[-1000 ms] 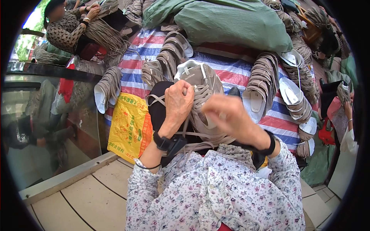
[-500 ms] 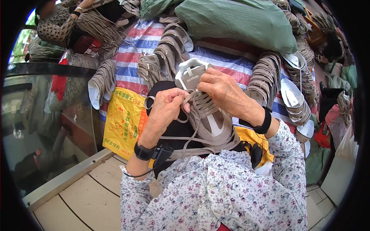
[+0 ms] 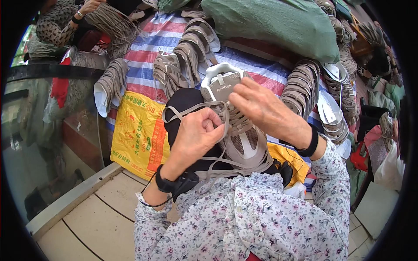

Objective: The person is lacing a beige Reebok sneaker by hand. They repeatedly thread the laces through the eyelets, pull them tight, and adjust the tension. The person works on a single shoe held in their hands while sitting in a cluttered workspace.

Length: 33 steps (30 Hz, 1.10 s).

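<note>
taupe shoe [image 3: 240,138] sits in front of the body, toe toward the shirt, collar pointing away — between and partly under the two hands. left hand [image 3: 196,135] is on the left side of the shoe, fingers curled in nearly closed, thumb and index pinched on the lace [image 3: 194,105], which arches in a big loop over that hand. right hand [image 3: 270,114] reaches over the right side, fingers bent, tips at the upper eyelets by the tongue; cannot tell if it has hold of lace there

around: loose lace trails past the toe; yellow printed bag [image 3: 139,135] to the left, stacked shoe uppers [image 3: 300,89] on a striped sheet [image 3: 146,58] beyond, green sack [image 3: 274,30] at the back, glass panel [image 3: 56,143] far left. right hand covers part of the eyelet rows, left hand hides some of the shoe's side

vs half a second ago — lace loop is wider, left fingers curl tighter, right fingertips have moved off the tongue toward its right edge
</note>
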Each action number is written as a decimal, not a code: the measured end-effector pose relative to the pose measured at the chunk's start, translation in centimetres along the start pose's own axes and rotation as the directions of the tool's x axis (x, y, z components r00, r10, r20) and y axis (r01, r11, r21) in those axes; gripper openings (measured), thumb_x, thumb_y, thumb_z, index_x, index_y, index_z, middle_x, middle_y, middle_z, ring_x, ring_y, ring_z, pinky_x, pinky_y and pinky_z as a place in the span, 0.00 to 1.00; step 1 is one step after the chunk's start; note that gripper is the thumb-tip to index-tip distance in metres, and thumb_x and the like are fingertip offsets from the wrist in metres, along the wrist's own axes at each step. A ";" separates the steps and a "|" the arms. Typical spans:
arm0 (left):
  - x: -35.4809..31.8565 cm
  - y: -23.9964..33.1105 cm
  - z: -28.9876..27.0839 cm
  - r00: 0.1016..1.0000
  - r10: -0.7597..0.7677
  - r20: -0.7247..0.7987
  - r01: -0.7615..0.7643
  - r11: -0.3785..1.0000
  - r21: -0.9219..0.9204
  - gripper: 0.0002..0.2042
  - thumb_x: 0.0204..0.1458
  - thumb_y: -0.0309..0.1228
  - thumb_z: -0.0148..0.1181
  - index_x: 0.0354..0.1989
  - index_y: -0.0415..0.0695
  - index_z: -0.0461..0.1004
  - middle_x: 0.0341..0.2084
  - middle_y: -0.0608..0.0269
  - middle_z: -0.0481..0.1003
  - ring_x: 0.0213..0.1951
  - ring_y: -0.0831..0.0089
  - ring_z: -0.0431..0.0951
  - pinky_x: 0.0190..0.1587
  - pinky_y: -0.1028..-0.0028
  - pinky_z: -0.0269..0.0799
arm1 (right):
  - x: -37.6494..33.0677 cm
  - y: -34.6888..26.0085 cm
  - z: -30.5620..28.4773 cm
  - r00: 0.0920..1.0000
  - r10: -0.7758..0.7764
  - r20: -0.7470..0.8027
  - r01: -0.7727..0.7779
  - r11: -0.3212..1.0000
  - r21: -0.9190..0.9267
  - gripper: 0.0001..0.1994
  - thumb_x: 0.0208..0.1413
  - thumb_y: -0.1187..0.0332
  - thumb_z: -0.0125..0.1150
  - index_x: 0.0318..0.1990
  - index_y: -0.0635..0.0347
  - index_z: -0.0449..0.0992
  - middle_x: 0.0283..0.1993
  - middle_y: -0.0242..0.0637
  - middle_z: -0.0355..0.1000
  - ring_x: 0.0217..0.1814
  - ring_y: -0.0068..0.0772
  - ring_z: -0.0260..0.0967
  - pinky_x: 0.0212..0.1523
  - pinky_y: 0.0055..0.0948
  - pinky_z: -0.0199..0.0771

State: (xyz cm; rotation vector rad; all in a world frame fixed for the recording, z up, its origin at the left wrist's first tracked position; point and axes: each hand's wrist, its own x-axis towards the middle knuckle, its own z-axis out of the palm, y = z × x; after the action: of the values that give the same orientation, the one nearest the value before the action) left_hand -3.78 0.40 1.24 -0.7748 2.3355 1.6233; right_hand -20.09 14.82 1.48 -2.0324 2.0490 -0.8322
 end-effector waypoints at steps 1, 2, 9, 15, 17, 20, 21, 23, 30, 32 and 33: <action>-0.2 0.2 0.6 0.996 0.061 -0.070 -0.055 0.995 0.088 0.06 0.49 0.27 0.64 0.30 0.39 0.73 0.12 0.73 0.68 0.16 0.83 0.67 0.19 0.78 0.61 | -0.3 0.3 -0.1 0.999 0.032 0.002 -0.032 0.999 0.043 0.11 0.41 0.80 0.59 0.35 0.66 0.68 0.37 0.42 0.68 0.43 0.45 0.67 0.43 0.38 0.73; -0.4 0.5 1.1 0.983 0.127 -0.134 -0.102 0.978 0.180 0.06 0.49 0.27 0.64 0.30 0.39 0.72 0.11 0.70 0.68 0.15 0.79 0.69 0.19 0.76 0.62 | -0.6 0.6 -0.2 0.998 0.065 0.006 -0.065 0.994 0.086 0.11 0.41 0.80 0.59 0.35 0.66 0.68 0.36 0.43 0.68 0.43 0.46 0.67 0.43 0.38 0.72; -0.3 0.3 3.6 0.876 0.343 -0.338 -0.191 0.891 0.411 0.04 0.48 0.23 0.60 0.28 0.40 0.69 0.11 0.58 0.68 0.16 0.60 0.72 0.21 0.66 0.66 | -0.9 0.0 1.6 0.977 0.205 -0.064 -0.190 0.965 0.183 0.14 0.41 0.84 0.57 0.40 0.68 0.70 0.37 0.46 0.67 0.43 0.50 0.69 0.42 0.42 0.72; 0.5 0.0 2.3 0.808 0.455 -0.374 -0.277 0.854 0.440 0.05 0.47 0.21 0.59 0.25 0.38 0.69 0.21 0.55 0.71 0.18 0.61 0.70 0.23 0.67 0.65 | -1.3 -0.4 1.4 0.963 0.193 -0.189 -0.190 0.981 0.032 0.14 0.40 0.86 0.55 0.38 0.69 0.70 0.38 0.47 0.65 0.45 0.50 0.68 0.44 0.41 0.72; 0.4 0.0 1.1 0.857 0.358 -0.371 -0.208 0.898 0.387 0.04 0.48 0.21 0.59 0.25 0.37 0.70 0.24 0.59 0.71 0.20 0.72 0.69 0.24 0.73 0.62 | -1.7 -0.1 0.9 0.946 0.211 -0.247 -0.222 0.975 -0.018 0.13 0.41 0.87 0.54 0.38 0.70 0.70 0.38 0.47 0.65 0.44 0.50 0.68 0.43 0.41 0.72; 0.7 -0.4 -1.4 0.932 0.206 -0.300 -0.217 0.976 -0.003 0.06 0.53 0.22 0.57 0.25 0.37 0.74 0.32 0.67 0.71 0.27 0.85 0.67 0.28 0.80 0.61 | -3.3 2.4 -0.5 0.910 0.302 -0.285 -0.319 0.948 -0.012 0.11 0.44 0.86 0.54 0.37 0.70 0.71 0.37 0.47 0.64 0.41 0.50 0.68 0.41 0.41 0.70; 0.1 0.3 -2.8 0.971 0.126 -0.204 -0.129 0.992 -0.002 0.09 0.55 0.25 0.56 0.24 0.36 0.73 0.39 0.65 0.72 0.33 0.82 0.69 0.38 0.78 0.64 | -4.1 3.6 -0.9 0.889 0.342 -0.304 -0.359 0.933 0.000 0.10 0.45 0.86 0.54 0.37 0.69 0.71 0.36 0.47 0.64 0.39 0.49 0.68 0.39 0.40 0.70; -0.3 -0.9 -5.4 0.974 0.179 -0.141 -0.204 0.962 -0.184 0.09 0.56 0.29 0.56 0.26 0.38 0.74 0.43 0.62 0.73 0.44 0.79 0.70 0.51 0.74 0.62 | -5.8 6.1 -1.5 0.822 0.457 -0.340 -0.459 0.885 0.081 0.06 0.50 0.85 0.55 0.35 0.66 0.74 0.31 0.46 0.65 0.34 0.49 0.68 0.36 0.38 0.68; -3.6 -1.5 -15.2 0.962 0.074 -0.262 -0.259 0.541 -0.800 0.08 0.58 0.30 0.57 0.41 0.39 0.75 0.47 0.55 0.74 0.52 0.67 0.71 0.61 0.61 0.62 | -16.7 16.4 -5.3 0.703 0.492 -0.514 -0.639 0.754 -0.152 0.04 0.50 0.82 0.54 0.32 0.67 0.74 0.29 0.44 0.67 0.33 0.44 0.68 0.36 0.36 0.67; -5.3 -2.4 -19.0 0.944 0.036 -0.329 -0.317 0.387 -0.866 0.09 0.57 0.29 0.58 0.43 0.37 0.74 0.45 0.52 0.75 0.48 0.65 0.74 0.59 0.59 0.65 | -20.6 19.6 -6.5 0.609 0.573 -0.548 -0.758 0.623 -0.191 0.03 0.49 0.79 0.54 0.30 0.66 0.75 0.30 0.47 0.69 0.34 0.51 0.70 0.39 0.40 0.70; -6.2 -3.1 -21.4 0.929 -0.014 -0.370 -0.338 0.375 -0.863 0.10 0.57 0.29 0.60 0.41 0.34 0.73 0.42 0.52 0.76 0.48 0.63 0.74 0.59 0.55 0.66 | -23.4 21.7 -7.2 0.577 0.594 -0.560 -0.802 0.542 -0.250 0.04 0.48 0.78 0.55 0.30 0.66 0.76 0.31 0.49 0.71 0.36 0.52 0.71 0.40 0.42 0.71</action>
State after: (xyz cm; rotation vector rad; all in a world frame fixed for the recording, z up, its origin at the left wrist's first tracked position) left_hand 5.91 -18.10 9.62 -1.0337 1.4334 3.1811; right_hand -40.71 37.85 -9.18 -0.8836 3.2427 -0.6235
